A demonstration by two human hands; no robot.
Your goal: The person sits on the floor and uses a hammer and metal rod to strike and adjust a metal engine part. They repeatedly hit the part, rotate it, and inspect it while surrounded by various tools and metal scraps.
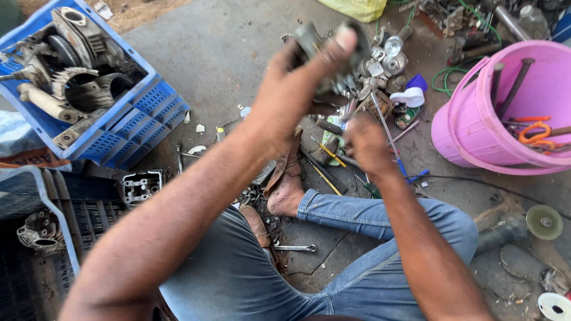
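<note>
Grey metal engine part [324, 44], blurred, raised above the concrete floor [226, 47] in the left hand [297, 83]. Fingers wrapped round the casting, thumb tip [346, 37] pressed over its top edge; grip looks firm. Exact kind of part not legible through the motion blur.

Right hand [366, 145] lower, just below the part, curled closed round a thin metal rod-like tool [386, 134] whose shaft runs up toward the part. Whether the tip touches the part: cannot tell.

Step judged: part being worked with the tool, probably loosening or prising something on its underside. Next move, as a judgement, calls for a steady left grip and the tool tip seated squarely before any force; a slip would drive the shaft toward the left palm.

Beneath the hands: yellow-handled screwdrivers [330, 151], small silver metal cylinders [392, 50], a white plastic piece [410, 96], all lying loose. Brown leather sandal [285, 169] and blue denim trouser legs [369, 217] close below. Silver open-ended spanner [295, 248] between the legs.

Further out: blue plastic crate [140, 113] of grey castings at left; pink plastic bucket [476, 125] with orange-handled pliers [535, 132] at right.
</note>
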